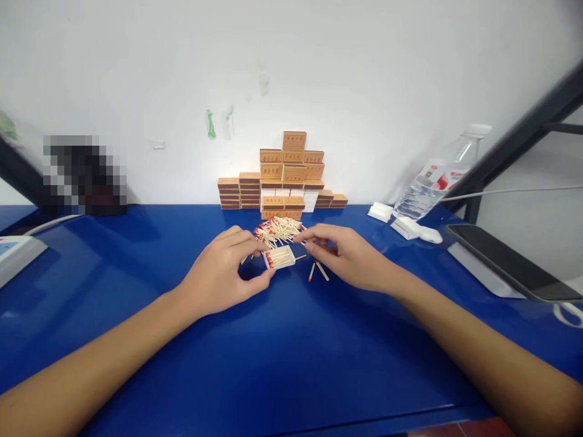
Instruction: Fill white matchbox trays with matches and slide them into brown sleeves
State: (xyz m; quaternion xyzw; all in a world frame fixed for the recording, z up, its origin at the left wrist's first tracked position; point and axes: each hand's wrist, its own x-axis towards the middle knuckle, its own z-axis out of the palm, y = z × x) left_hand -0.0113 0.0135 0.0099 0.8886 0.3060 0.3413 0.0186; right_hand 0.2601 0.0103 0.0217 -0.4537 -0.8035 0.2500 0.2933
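My left hand (226,267) grips a small white matchbox tray (286,262) by its near left end, thumb below and fingers above. Red-headed matches (276,259) lie inside the tray, heads toward my left hand. My right hand (346,252) is beside the tray's right end, thumb and fingers pinched together; what they hold is too small to make out. A heap of loose matches (280,228) lies just behind the tray, partly touching or behind my right fingertips. A few stray matches (321,271) rest on the blue table under my right hand.
Stacked matchboxes (294,174) stand against the wall behind the heap. To the right are a leaning water bottle (430,182), white adapters (407,228) and a dark phone (510,258). A white power strip (20,258) sits at the left of the blue table (273,364).
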